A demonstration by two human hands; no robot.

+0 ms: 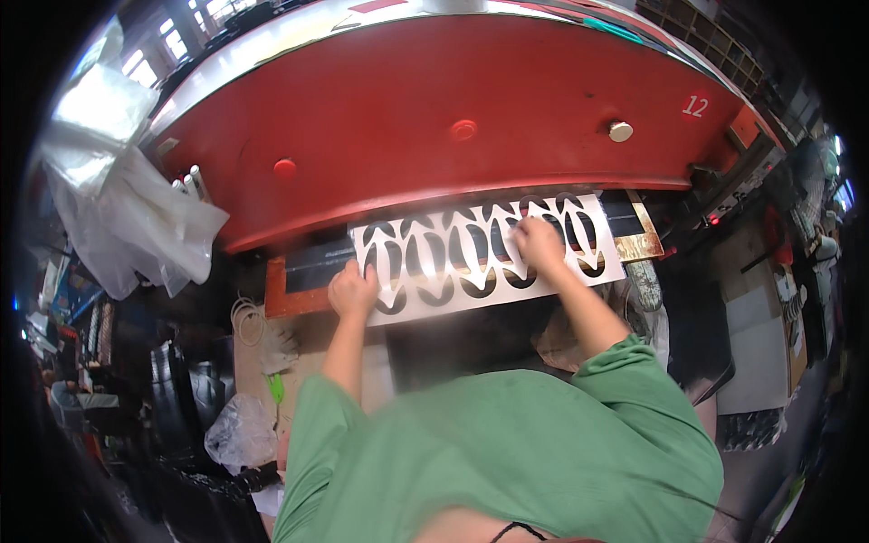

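A white sheet [500, 296] with rows of sole-shaped cut-outs lies across the front ledge of a red machine [389, 118]. Dark surface shows through its openings. At the sheet's left edge, my left hand [353, 290] is closed, its fingers curled onto the border. My right hand [540, 244] is closed in a pinch over the right half, on the white material between cut-outs. Its fingertips are partly hidden, and whether a loose piece is between them I cannot make out.
Clear plastic film [136, 208] hangs at the left of the machine. Below it are a coiled cord [246, 319] and a crumpled clear bag [241, 433]. A worn metal plate [640, 246] projects right of the sheet, near a black bracket with a red light [713, 219].
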